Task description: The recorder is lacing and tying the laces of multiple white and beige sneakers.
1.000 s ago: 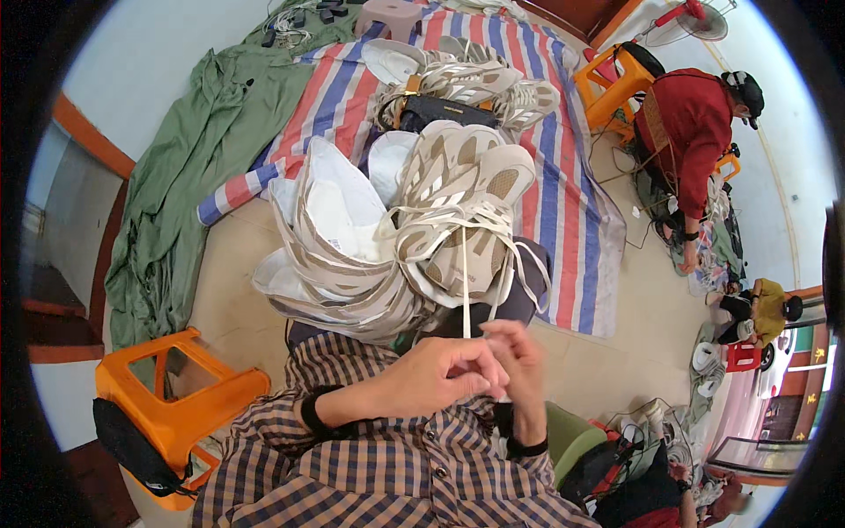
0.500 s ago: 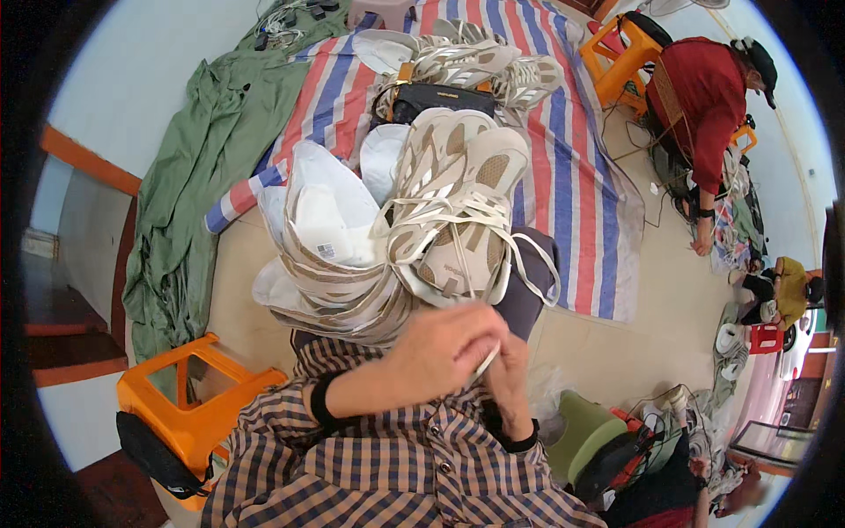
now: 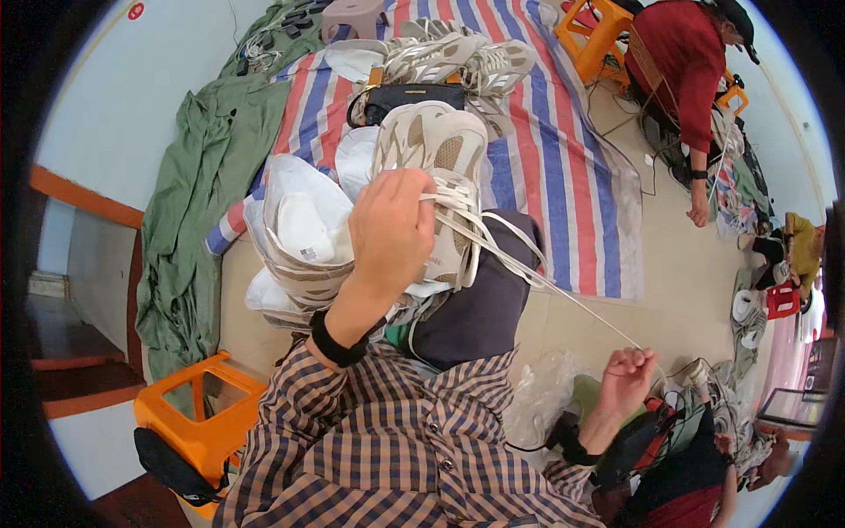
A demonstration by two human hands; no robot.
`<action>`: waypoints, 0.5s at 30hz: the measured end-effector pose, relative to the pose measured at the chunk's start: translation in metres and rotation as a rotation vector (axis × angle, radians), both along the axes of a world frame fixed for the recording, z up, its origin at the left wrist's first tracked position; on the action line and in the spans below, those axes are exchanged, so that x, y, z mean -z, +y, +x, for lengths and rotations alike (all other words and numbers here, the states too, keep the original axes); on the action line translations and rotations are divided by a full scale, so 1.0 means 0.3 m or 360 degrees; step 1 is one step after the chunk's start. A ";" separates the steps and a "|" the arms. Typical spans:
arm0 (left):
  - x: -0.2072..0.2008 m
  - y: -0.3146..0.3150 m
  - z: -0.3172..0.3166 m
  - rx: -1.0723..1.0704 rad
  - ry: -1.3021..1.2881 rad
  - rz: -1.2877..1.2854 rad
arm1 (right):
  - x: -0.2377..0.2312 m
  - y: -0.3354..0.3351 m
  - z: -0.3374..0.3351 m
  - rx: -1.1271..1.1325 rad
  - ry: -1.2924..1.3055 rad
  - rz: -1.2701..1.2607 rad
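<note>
A beige and white sneaker upper point(image 3: 456, 145) lies over my dark-covered knee, its cream shoelaces point(image 3: 466, 209) hanging loosely across its front. My left hand point(image 3: 392, 231) is closed on the laces beside the eyelets. Out to the lower right, my right hand point(image 3: 627, 384) pinches the far end of one lace, which runs as a long straight line from the shoe. Left of the sneaker sits a stack of white-lined shoe uppers point(image 3: 304, 224), partly hidden behind my left hand.
More sneakers point(image 3: 431, 60) and a black pouch point(image 3: 412, 101) lie on the striped sheet point(image 3: 563, 167). An orange stool point(image 3: 198, 400) stands at left, a green cloth point(image 3: 207, 185) behind it. Clear plastic point(image 3: 537, 400) is near my right arm. A person in red point(image 3: 673, 66) works at upper right.
My hands have come apart from in front of my body. The left has moved up to the shoe, while the right has gone out to the right, drawing a lace taut.
</note>
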State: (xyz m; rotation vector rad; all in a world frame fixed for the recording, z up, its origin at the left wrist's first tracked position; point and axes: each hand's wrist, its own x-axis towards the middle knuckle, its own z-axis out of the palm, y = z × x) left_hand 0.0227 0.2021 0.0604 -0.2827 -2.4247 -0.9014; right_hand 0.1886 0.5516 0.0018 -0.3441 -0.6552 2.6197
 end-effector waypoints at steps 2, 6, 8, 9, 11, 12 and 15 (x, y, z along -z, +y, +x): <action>-0.004 0.006 -0.006 -0.0020 0.0001 0.0000 | 0.038 0.106 0.074 0.0073 0.0038 -0.0080; -0.005 -0.009 -0.028 0.0273 -0.0326 0.0735 | 0.125 0.234 0.208 0.0050 0.0036 -0.0325; -0.003 -0.024 -0.031 0.0357 -0.0401 0.0857 | 0.244 0.293 0.285 0.0149 -0.0079 -0.0325; 0.004 -0.035 -0.033 0.0381 -0.0478 0.0846 | 0.296 0.300 0.309 0.0151 -0.0084 -0.0328; 0.025 -0.044 -0.032 0.0398 -0.0553 0.0833 | 0.382 0.307 0.342 0.0458 -0.0268 -0.0372; 0.042 -0.041 -0.030 0.0433 -0.0514 0.0801 | 0.424 0.312 0.362 0.0445 -0.0276 -0.0299; 0.041 -0.055 -0.016 0.0347 -0.0264 0.0656 | 0.528 0.330 0.407 0.0831 -0.0717 -0.0385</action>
